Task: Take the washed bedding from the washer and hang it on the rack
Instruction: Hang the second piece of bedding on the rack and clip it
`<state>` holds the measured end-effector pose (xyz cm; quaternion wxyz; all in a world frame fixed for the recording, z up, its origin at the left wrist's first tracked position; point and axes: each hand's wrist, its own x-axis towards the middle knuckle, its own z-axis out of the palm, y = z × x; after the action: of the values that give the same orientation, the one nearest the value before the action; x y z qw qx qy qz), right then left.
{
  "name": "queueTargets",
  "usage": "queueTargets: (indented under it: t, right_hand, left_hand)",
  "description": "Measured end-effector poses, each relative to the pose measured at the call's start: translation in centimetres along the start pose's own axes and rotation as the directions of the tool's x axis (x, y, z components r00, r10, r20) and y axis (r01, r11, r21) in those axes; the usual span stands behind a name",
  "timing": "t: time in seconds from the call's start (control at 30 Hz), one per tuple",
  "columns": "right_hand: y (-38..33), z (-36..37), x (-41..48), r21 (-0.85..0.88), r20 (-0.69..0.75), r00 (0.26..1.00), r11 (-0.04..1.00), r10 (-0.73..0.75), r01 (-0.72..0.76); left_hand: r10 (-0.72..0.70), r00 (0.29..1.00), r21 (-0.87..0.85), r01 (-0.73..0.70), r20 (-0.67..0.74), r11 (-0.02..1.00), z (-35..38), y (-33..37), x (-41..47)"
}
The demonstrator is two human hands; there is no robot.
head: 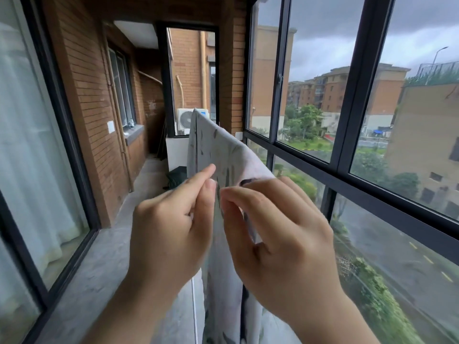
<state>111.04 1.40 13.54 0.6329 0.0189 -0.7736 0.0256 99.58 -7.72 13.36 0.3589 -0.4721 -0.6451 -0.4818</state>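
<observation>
A brick wall [84,95] faces dark-framed windows [352,83]; an air-conditioner unit [185,120] sits at the far end.

I log the bedding [211,145]: pale grey-white cloth with scattered dark leaf-like marks. It is draped over a ridge running away from me and hangs down on both sides. The fold hides whatever carries it.

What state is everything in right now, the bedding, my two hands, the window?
bedding: draped in a long run, sides hanging down, near end lifted.
left hand: pinches the bedding's near edge.
right hand: pinches the same edge, close beside the left.
window: looks shut.
</observation>
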Motion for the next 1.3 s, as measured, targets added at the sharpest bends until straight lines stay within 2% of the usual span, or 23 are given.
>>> queueTargets:
  t: [0.1,0.17,0.3,0.4,0.5,0.63,0.87,0.93,1.03,1.13,1.23,1.3]
  right_hand:
    - [-2.2,1.9,-0.4,0.005,0.091,0.996,1.000,0.009,-0.010]
    - [-3.5,3.4,-0.7,-0.014,0.156,0.987,0.999,0.048,-0.047]
    - [-5.0,5.9,-1.1,-0.122,0.239,0.946,0.973,0.218,-0.194]
    - [-5.6,7.9,-1.5,-0.141,0.297,0.909,0.955,0.292,-0.261]
    - [-5.8,9.9,-1.7,-0.137,0.294,0.901,0.947,0.318,-0.289]
    - [-6.0,13.0,-3.0,-0.057,0.330,0.879,0.936,0.345,-0.346]
    - [-8.5,21.5,-4.1,-0.109,0.470,0.781,0.905,0.412,-0.412]
    - [-9.1,24.4,-3.8,-0.121,0.484,0.761,0.895,0.432,-0.430]
    - [-11.2,31.4,-3.1,-0.153,0.467,0.742,0.870,0.481,-0.468]
    - [-12.9,37.3,-2.1,-0.177,0.428,0.734,0.845,0.527,-0.504]
    - [-14.6,42.5,-0.3,-0.193,0.387,0.748,0.840,0.539,-0.506]
    - [-15.4,45.8,0.8,-0.205,0.387,0.728,0.823,0.566,-0.530]
  left_hand:
    - [-0.146,0.989,-0.083,0.144,-0.023,0.986,-1.0,-2.1,0.0]
    - [-0.195,0.981,-0.100,0.193,-0.010,0.976,-2.0,-3.7,-0.2]
    - [-0.297,0.955,-0.116,0.296,0.011,0.948,-3.5,-6.9,-1.3]
    - [-0.389,0.921,-0.106,0.388,0.016,0.915,-5.1,-8.9,-2.3]
    - [-0.484,0.875,-0.120,0.484,0.035,0.867,-6.3,-10.5,-3.2]
    - [-0.588,0.806,-0.059,0.591,0.060,0.804,-7.9,-12.9,-4.6]
    - [-0.680,0.727,-0.012,0.684,0.093,0.730,-11.4,-20.4,-6.6]
    - [-0.681,0.724,-0.018,0.687,0.108,0.727,-12.6,-23.2,-6.7]
    - [-0.688,0.713,-0.035,0.697,0.133,0.716,-15.0,-30.5,-6.1]
    - [-0.675,0.696,-0.010,0.698,0.244,0.716,-16.2,-36.7,-4.7]
    - [-0.631,0.715,-0.022,0.667,0.302,0.745,-17.7,-42.0,-2.2]
    - [-0.612,0.721,-0.037,0.657,0.325,0.753,-18.6,-45.4,-0.7]
